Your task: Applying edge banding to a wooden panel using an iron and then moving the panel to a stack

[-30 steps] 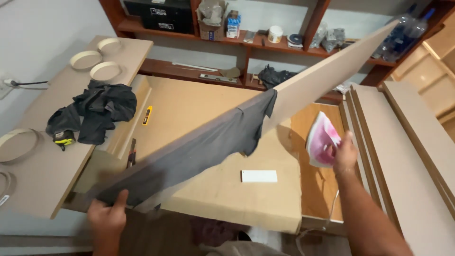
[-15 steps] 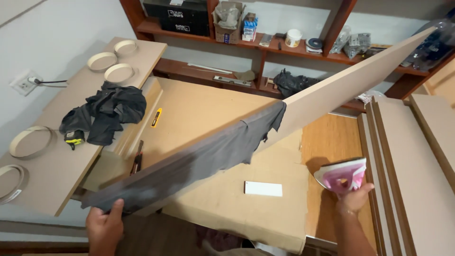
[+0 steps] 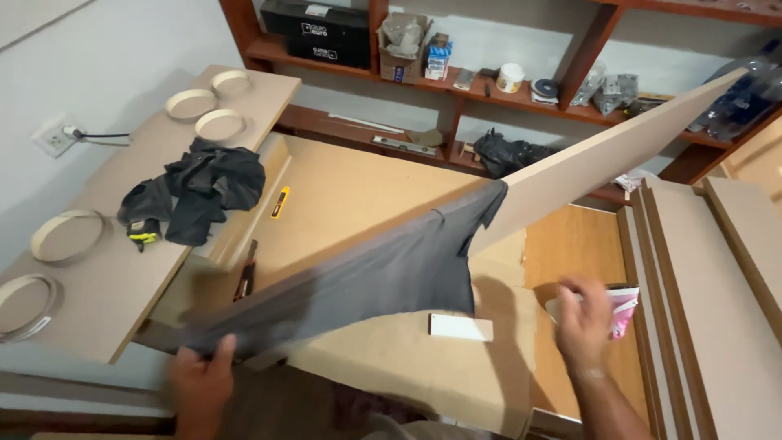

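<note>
My left hand (image 3: 199, 383) gripping the long board (image 3: 586, 167) under grey cloth (image 3: 383, 273), my right hand (image 3: 582, 322) blurred by the pink iron (image 3: 623, 310), grip there unclear

Even, soft indoor light from above. My right hand (image 3: 582, 319) is motion-blurred; my left hand (image 3: 201, 381) slightly soft. Faint shadow beneath the grey cloth (image 3: 391, 273). No glare.

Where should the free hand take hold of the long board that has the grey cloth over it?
On the bare far half of the long board, beyond the grey cloth, probably coming from the right side and clasping its thin edge. The board slants up from the left hand at its near end, so its high end hangs unsupported. The right hand is down by the pink and white iron.
</note>
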